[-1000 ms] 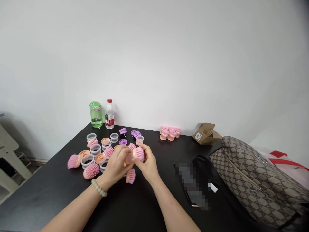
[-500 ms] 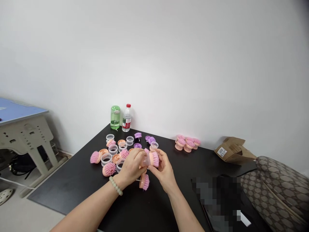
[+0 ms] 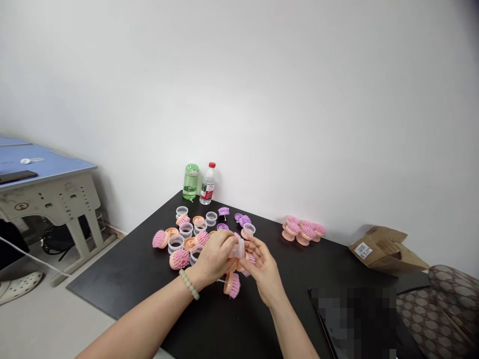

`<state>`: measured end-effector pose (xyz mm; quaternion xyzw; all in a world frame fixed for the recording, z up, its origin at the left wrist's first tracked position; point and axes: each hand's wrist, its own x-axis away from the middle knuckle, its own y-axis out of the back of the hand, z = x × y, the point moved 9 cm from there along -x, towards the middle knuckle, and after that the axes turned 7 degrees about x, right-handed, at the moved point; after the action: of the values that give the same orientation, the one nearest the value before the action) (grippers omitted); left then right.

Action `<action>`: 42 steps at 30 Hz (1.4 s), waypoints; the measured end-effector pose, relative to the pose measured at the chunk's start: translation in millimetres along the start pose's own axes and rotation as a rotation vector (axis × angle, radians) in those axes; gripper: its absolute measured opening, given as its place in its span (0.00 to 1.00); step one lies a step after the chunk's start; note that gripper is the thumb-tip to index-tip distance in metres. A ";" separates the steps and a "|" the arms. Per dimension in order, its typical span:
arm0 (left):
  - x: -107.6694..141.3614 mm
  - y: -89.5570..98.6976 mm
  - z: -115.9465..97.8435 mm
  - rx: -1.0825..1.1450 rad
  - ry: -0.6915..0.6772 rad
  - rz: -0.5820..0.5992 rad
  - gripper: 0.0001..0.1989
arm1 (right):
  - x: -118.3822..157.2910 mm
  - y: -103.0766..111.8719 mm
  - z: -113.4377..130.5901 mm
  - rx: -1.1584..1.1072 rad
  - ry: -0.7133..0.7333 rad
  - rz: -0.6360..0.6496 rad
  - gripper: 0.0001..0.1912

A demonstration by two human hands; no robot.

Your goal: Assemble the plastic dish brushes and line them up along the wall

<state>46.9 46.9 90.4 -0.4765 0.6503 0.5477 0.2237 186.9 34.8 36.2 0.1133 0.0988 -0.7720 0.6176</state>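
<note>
My left hand [image 3: 215, 259], with a bead bracelet [image 3: 189, 284] on its wrist, grips a transparent plastic cup [image 3: 238, 248] by its side. My right hand [image 3: 262, 267] curls around a pink-bristled scalp brush [image 3: 248, 267], and its fingers reach toward the cup. Much of that brush is hidden by my fingers. Just below my hands, another pink brush [image 3: 232, 284] lies on its side on the black table [image 3: 123, 279]. To the left sit several transparent rings [image 3: 175, 244], peach brush bases [image 3: 189, 243] and pink brushes [image 3: 179, 259].
Purple brushes [image 3: 244, 220] stand beyond my hands, and a pink-peach brush cluster [image 3: 302, 231] is farther right. A green bottle [image 3: 190, 181], water bottle [image 3: 207, 184], cardboard box [image 3: 385, 251] and patterned bag [image 3: 437, 314] surround the table. A pixelated object [image 3: 354, 319] lies near its right edge.
The whole scene has shifted right in view as my head turned left. The cup now sits higher against my left fingers, and the brush has dropped lower in my right hand.
</note>
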 end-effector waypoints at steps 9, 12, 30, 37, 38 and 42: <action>-3.4 9.7 17.1 0.328 0.279 -0.046 0.23 | -5.8 30.4 0.4 -0.149 -0.080 -0.130 0.19; -1.3 10.4 30.0 0.483 0.419 -0.082 0.17 | -4.5 35.2 4.5 -0.061 -0.131 -0.093 0.17; 12.2 -19.6 47.8 1.171 0.720 -0.117 0.26 | -1.8 32.4 20.6 0.358 0.049 -0.047 0.21; 7.4 -20.6 36.4 1.032 0.668 -0.009 0.31 | 5.8 -0.1 15.0 0.338 0.039 0.155 0.22; 7.7 -19.9 37.7 0.991 0.676 -0.005 0.31 | 6.0 0.0 15.5 0.330 0.051 0.147 0.21; 10.4 -21.6 43.7 0.951 0.713 0.008 0.28 | 9.1 0.6 28.5 0.427 0.187 0.096 0.18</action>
<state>50.9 84.5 58.0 -0.4760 0.8611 0.0033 0.1784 184.0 17.8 60.7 0.3169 -0.0153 -0.7314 0.6036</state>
